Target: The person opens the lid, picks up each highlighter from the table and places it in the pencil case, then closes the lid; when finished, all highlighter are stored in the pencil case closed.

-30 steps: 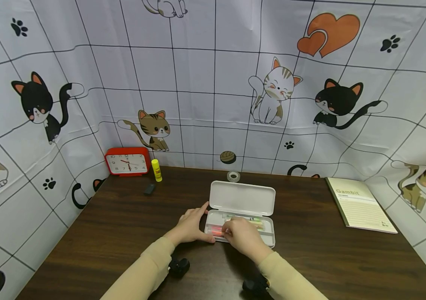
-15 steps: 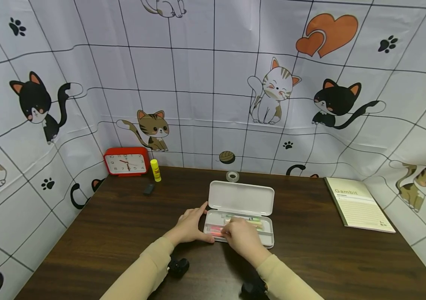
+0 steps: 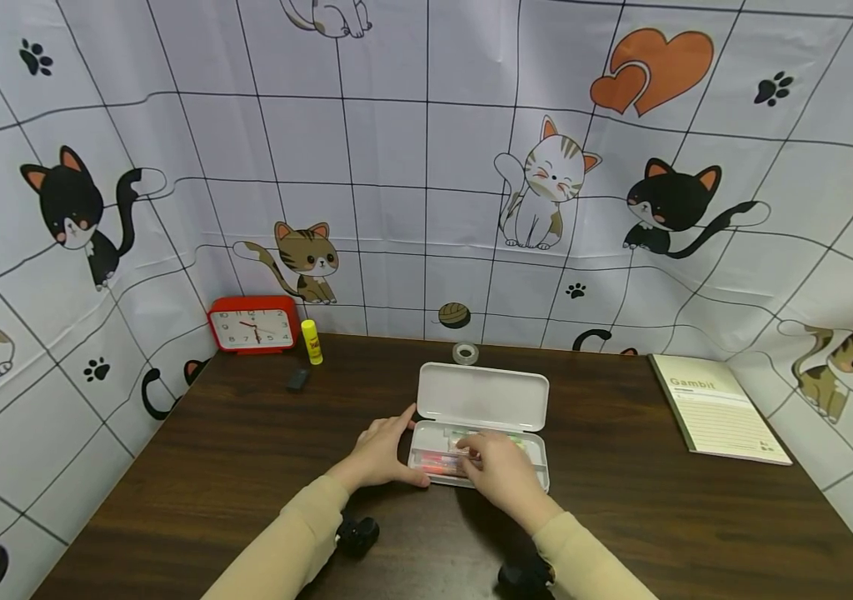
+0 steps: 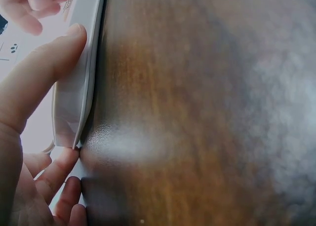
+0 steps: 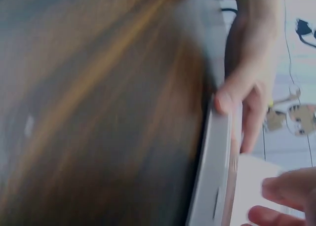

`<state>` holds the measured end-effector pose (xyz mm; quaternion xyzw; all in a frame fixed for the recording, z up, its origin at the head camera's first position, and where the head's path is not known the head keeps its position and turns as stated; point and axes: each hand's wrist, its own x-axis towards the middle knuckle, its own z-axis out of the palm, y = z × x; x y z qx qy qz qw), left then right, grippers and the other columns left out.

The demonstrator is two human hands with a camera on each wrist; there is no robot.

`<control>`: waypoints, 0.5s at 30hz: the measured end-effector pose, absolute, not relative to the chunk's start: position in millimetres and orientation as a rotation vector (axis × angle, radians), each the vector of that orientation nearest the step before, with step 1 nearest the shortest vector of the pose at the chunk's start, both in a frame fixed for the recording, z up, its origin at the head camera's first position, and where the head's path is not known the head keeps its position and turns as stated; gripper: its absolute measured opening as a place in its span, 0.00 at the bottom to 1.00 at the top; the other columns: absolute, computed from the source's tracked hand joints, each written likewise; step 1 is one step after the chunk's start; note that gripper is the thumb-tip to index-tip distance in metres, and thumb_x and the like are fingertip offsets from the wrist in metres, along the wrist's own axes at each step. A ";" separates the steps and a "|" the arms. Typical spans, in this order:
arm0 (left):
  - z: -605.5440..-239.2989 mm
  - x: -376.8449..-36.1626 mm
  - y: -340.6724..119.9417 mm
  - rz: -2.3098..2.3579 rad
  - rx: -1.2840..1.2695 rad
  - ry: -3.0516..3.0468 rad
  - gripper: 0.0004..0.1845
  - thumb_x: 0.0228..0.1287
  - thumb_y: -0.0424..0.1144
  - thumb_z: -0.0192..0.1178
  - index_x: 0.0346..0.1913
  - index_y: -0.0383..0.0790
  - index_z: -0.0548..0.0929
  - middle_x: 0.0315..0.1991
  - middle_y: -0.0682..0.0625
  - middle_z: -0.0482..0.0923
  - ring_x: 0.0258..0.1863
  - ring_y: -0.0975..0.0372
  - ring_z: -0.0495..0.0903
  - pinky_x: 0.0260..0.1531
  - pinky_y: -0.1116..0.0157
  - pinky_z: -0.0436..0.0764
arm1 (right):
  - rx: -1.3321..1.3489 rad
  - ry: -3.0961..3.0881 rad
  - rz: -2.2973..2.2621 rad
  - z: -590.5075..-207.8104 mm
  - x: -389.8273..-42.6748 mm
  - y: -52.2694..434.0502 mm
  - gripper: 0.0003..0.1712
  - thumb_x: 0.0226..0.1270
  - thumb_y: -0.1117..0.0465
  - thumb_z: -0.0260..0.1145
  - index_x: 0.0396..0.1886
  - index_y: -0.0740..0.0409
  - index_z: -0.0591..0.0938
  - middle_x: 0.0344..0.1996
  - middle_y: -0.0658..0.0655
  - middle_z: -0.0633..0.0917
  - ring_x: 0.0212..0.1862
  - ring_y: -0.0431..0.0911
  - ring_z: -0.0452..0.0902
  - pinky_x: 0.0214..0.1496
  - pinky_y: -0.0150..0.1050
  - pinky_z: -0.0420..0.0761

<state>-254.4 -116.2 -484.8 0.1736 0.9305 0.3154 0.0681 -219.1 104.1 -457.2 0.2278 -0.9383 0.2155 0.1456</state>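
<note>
Both arms wear long, plain beige sleeves ending at the wrists; the left hand (image 3: pixel 380 454) and right hand (image 3: pixel 500 472) are bare, without rings or gloves. A small black camera unit (image 3: pixel 357 533) is strapped under the left wrist, and a second black unit (image 3: pixel 522 577) under the right wrist, both nearer the viewer than the white pencil case (image 3: pixel 482 397).

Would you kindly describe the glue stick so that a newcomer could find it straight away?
Start at the dark wooden table and look to its far left corner, where a red clock stands against the cat-print backdrop. The glue stick stands upright just right of the clock. It is the only yellow thing there, unlike the small dark eraser lying nearer.
</note>
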 end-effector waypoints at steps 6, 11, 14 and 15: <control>-484.1 -254.6 -115.7 0.954 0.500 2.788 0.63 0.36 0.59 0.76 0.74 0.40 0.52 0.61 0.49 0.70 0.65 0.46 0.59 0.60 0.41 0.57 | 0.519 -2.614 0.820 -457.8 -221.8 131.9 0.11 0.55 0.67 0.71 0.40 0.58 0.85 0.33 0.52 0.84 0.36 0.45 0.81 0.39 0.42 0.80; -484.2 -254.9 -116.2 0.947 0.498 2.788 0.63 0.37 0.59 0.75 0.74 0.39 0.52 0.61 0.50 0.70 0.65 0.47 0.60 0.60 0.41 0.58 | 0.428 -2.567 0.883 -460.3 -224.3 155.1 0.16 0.55 0.67 0.71 0.45 0.58 0.84 0.39 0.55 0.85 0.41 0.49 0.81 0.42 0.45 0.80; -484.3 -255.3 -116.1 0.945 0.505 2.790 0.63 0.37 0.60 0.75 0.74 0.38 0.53 0.61 0.50 0.70 0.65 0.47 0.60 0.60 0.42 0.58 | 0.388 -2.533 0.882 -460.7 -225.8 166.6 0.20 0.54 0.69 0.71 0.49 0.62 0.82 0.40 0.58 0.84 0.41 0.51 0.81 0.43 0.47 0.80; -484.2 -255.4 -116.1 0.944 0.507 2.790 0.63 0.37 0.60 0.75 0.74 0.37 0.53 0.61 0.50 0.70 0.65 0.47 0.60 0.60 0.42 0.58 | 0.380 -2.522 0.880 -460.7 -226.3 169.8 0.22 0.54 0.69 0.71 0.50 0.63 0.81 0.40 0.59 0.84 0.42 0.52 0.81 0.44 0.47 0.80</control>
